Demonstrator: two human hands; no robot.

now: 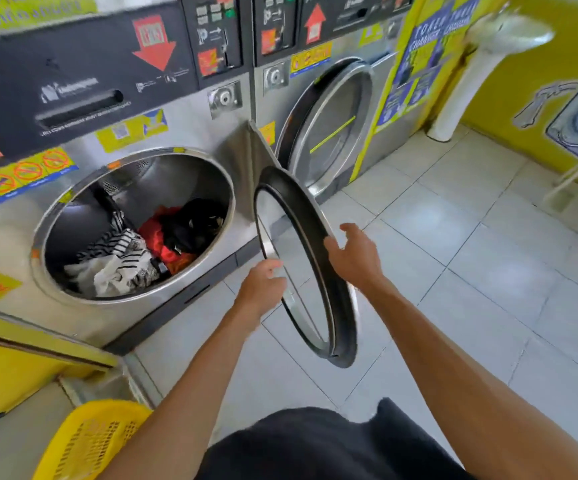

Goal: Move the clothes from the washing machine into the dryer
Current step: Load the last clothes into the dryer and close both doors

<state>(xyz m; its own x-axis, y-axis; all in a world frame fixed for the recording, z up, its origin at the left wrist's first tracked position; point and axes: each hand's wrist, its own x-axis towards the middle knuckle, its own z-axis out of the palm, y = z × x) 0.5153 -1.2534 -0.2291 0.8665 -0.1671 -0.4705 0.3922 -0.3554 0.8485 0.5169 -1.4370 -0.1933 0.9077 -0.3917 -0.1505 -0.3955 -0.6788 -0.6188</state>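
My arms are bare all the way back from my fingers (pixel 273 268), with no sleeve showing on either forearm, no watch, no ring, no band at the wrists. Well behind my left hand (pixel 261 289) and right hand (pixel 355 256), near my body, I wear a dark, plain garment (pixel 315 445), somewhat blurred.

Pale tiled floor (pixel 453 258) carries a yellow basket (pixel 90 441) and white pedestal (pixel 453 109)

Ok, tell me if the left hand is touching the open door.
Touching. The head view shows the left hand gripping the open door at its rim.
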